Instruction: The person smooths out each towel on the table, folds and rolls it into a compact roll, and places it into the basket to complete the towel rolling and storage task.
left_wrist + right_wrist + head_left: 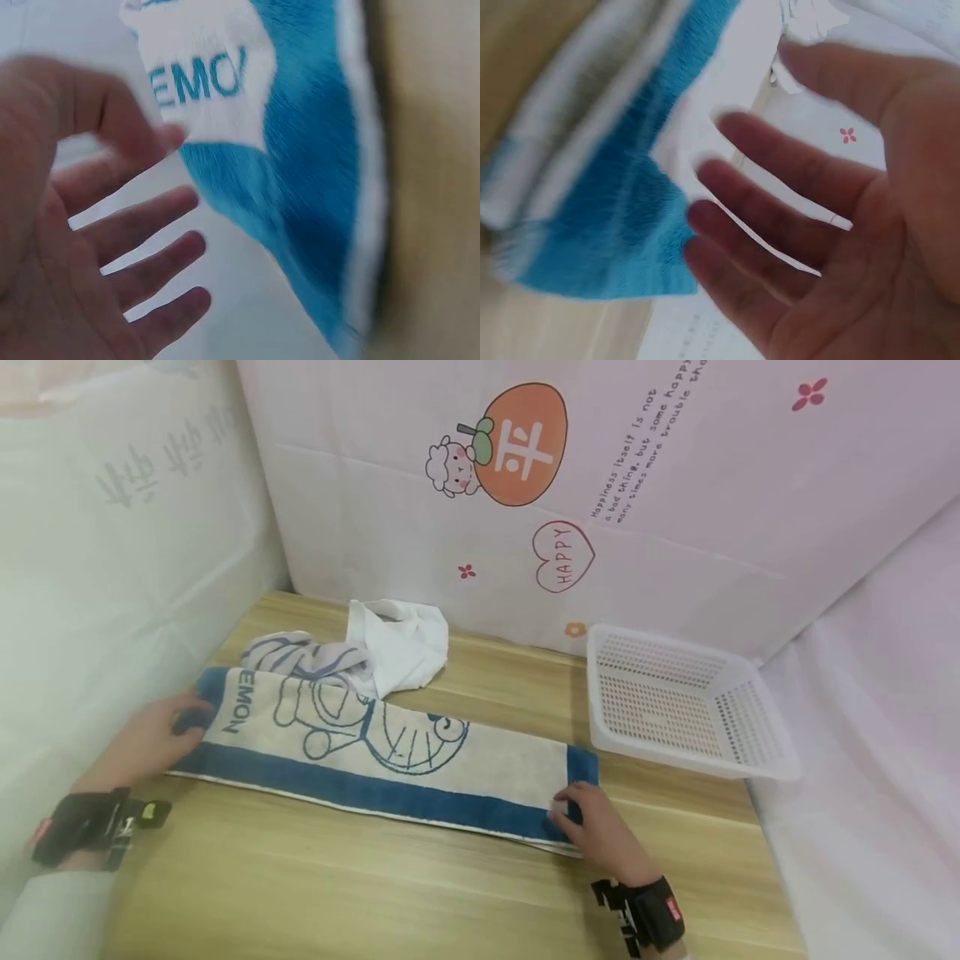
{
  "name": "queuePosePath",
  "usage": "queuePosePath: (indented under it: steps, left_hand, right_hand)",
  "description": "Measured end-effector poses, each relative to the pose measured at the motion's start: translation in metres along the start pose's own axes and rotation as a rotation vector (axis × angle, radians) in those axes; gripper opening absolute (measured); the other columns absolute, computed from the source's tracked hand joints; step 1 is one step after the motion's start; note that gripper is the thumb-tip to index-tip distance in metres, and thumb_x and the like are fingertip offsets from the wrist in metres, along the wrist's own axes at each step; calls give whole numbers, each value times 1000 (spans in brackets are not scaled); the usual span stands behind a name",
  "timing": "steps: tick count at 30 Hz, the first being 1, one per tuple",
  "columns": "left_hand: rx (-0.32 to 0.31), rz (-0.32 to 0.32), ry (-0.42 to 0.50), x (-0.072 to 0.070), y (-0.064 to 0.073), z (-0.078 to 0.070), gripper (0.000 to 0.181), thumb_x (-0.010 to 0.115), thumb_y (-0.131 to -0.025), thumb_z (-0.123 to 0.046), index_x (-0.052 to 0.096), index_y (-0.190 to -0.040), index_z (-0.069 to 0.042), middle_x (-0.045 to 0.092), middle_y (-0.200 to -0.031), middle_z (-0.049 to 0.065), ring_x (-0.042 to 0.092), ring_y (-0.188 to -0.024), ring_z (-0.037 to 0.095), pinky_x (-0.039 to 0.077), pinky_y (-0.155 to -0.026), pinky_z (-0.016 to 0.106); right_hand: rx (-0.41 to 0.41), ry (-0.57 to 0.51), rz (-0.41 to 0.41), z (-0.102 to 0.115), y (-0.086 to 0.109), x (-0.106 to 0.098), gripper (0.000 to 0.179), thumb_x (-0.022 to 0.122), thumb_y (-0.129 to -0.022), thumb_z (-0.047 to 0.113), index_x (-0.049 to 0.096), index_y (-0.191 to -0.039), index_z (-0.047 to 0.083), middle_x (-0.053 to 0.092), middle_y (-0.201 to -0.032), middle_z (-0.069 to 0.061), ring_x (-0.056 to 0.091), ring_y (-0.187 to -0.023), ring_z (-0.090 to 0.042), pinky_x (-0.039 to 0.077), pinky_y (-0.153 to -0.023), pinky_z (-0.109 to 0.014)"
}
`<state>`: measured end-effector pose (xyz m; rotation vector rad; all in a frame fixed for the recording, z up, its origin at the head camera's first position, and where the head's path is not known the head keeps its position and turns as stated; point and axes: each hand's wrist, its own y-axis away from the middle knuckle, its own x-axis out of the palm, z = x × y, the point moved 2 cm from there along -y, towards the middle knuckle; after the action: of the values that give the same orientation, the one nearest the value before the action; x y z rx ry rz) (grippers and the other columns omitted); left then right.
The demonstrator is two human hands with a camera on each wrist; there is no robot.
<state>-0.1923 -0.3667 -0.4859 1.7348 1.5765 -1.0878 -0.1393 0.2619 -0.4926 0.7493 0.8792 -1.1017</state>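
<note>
A white towel with blue borders, a blue cartoon outline and lettering [480, 760] lies folded into a long strip across the wooden table. My left hand [161, 731] is at its left end, thumb and forefinger apart in the head view. Close up, the left hand [97, 217] has its thumb tip near the towel's edge [311, 127], the other fingers spread. Over the right end is my right hand [600, 827]. In the right wrist view that hand [817, 217] has its fingers extended beside the blue corner [615, 225], where stacked layers show.
Behind the towel's left part lie a crumpled striped cloth [300, 656] and a bunched white cloth [408, 647]. A white perforated plastic basket [675, 760] stands at the back right. Printed white sheeting [360, 518] walls the table [375, 893] at back and sides.
</note>
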Motion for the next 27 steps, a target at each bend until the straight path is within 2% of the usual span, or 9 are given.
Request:
queuePosePath:
  steps: [4, 7, 11, 13, 18, 21, 25, 27]
  left_hand:
    - [-64, 65, -72, 4, -35, -4, 55, 57, -96, -9, 42, -144, 12, 39, -142, 44, 37, -129, 63, 29, -105, 74]
    - [-76, 114, -124, 15, -56, 4, 61, 53, -96, -10, 34, -148, 14, 41, -141, 42, 46, -122, 59, 36, -103, 72]
    - [-47, 167, -209, 32, -71, 19, 60, 45, -97, -7, 29, -149, 17, 44, -134, 46, 57, -105, 55, 46, -92, 69]
    - [-42, 192, -237, 38, -76, 26, 60, 42, -98, -6, 25, -150, 17, 41, -134, 48, 56, -105, 58, 46, -91, 70]
    - [-123, 244, -205, 44, -89, 32, 66, 41, -100, -9, 13, -157, 9, 24, -144, 50, 39, -122, 67, 35, -101, 76]
    - [-145, 253, -178, 44, -99, 30, 70, 43, -98, -8, 9, -157, 7, 18, -146, 51, 34, -125, 69, 30, -104, 77]
    - [-128, 236, -154, 38, -112, 26, 69, 42, -97, -4, 10, -156, 10, 22, -143, 52, 35, -124, 68, 32, -104, 76]
    - [-151, 205, -107, 34, -116, 25, 67, 42, -99, -6, 11, -156, 10, 21, -147, 49, 30, -131, 66, 28, -108, 75]
  right_hand:
    - [-46, 13, -38, 2, -25, 3, 46, 67, -98, 21, 59, -137, -3, 57, -139, -25, 53, -132, -41, 46, -107, -55]
    - [-63, 27, -17, 1, -41, 14, 55, 68, -98, 19, 50, -144, -5, 52, -144, -29, 47, -137, -45, 41, -111, -57]
    - [-54, 55, 4, 1, -52, 27, 59, 69, -97, 18, 47, -146, -6, 45, -148, -35, 40, -141, -50, 37, -114, -60]
    - [-47, 70, -1, 1, -55, 29, 59, 69, -97, 17, 48, -146, -7, 43, -149, -36, 39, -141, -51, 35, -114, -61]
    - [-34, 101, -5, -1, -64, 29, 57, 68, -97, 17, 48, -144, -8, 43, -148, -38, 38, -141, -51, 32, -117, -61]
    - [-43, 104, 0, -3, -72, 27, 57, 67, -98, 17, 47, -145, -9, 42, -149, -38, 36, -143, -51, 28, -119, -60]
    - [-58, 96, -1, -4, -83, 22, 57, 67, -98, 17, 47, -145, -8, 43, -148, -38, 37, -141, -52, 31, -117, -61]
    - [-53, 93, -3, -4, -87, 20, 57, 67, -98, 18, 48, -145, -8, 43, -148, -38, 37, -141, -53, 33, -116, -61]
